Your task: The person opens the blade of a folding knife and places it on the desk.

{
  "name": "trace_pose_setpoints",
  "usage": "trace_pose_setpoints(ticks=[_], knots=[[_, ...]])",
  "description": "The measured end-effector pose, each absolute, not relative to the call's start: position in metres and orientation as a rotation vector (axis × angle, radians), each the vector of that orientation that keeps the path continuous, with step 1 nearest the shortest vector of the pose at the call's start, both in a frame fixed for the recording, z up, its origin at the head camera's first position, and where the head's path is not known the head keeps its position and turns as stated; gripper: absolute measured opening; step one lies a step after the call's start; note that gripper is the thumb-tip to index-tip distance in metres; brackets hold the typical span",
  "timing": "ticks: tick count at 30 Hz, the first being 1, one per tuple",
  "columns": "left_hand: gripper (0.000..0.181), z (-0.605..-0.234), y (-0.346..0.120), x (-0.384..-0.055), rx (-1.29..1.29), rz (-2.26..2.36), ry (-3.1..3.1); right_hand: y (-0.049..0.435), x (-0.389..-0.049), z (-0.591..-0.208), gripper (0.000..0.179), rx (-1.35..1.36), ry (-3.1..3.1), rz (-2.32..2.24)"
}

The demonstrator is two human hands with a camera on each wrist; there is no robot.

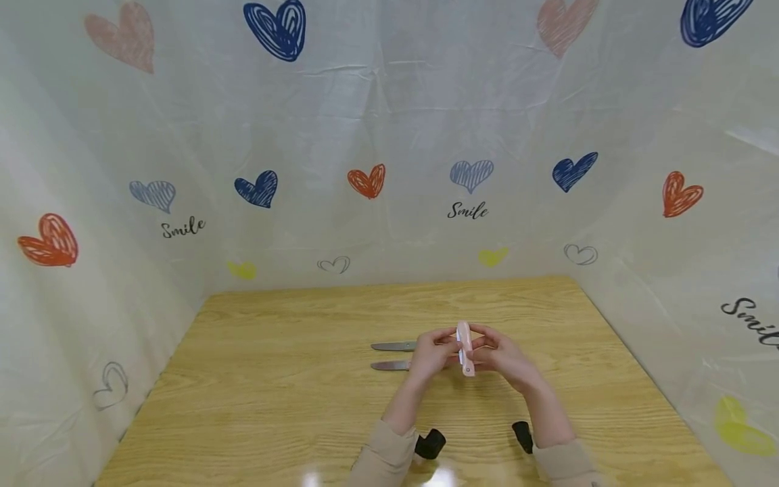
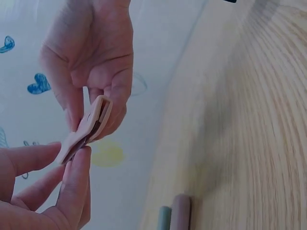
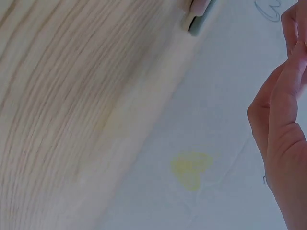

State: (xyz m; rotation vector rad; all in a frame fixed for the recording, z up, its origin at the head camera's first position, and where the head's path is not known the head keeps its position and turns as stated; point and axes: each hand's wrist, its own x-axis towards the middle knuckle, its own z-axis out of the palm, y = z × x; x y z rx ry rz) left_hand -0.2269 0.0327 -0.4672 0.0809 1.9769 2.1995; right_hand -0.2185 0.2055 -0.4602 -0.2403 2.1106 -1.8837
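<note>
A pink folding knife, with a rivet near its lower end, is held up above the table between both hands. In the left wrist view, the slot along the knife's handle shows. Thumb and fingers of my left hand pinch one side of it. From the other side, my right hand grips it with thumb and fingertips. Beside the left hand, the blades of two table knives point left, their handles mostly hidden behind that hand.
A wooden table lies under the hands. Green and pink knife handles show low in the left wrist view. A white curtain with printed hearts surrounds the table at the back and sides. Black wrist mounts sit by both sleeves.
</note>
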Motion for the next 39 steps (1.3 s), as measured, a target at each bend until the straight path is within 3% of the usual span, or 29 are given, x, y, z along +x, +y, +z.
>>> trace_pose_setpoints(ticks=[13,26,39], knots=[[0.038,-0.462,-0.022,-0.211,0.039,2.173,2.028,0.158,-0.214,-0.464,0.071,-0.365,2.002,-1.857],[0.040,-0.482,-0.050,-0.209,0.100,2.176,1.864,0.125,-0.209,-0.474,0.045,-0.226,2.052,-1.985],[0.040,-0.488,-0.054,-0.212,0.087,2.189,1.841,0.119,-0.209,-0.474,0.050,-0.249,2.081,-1.975]])
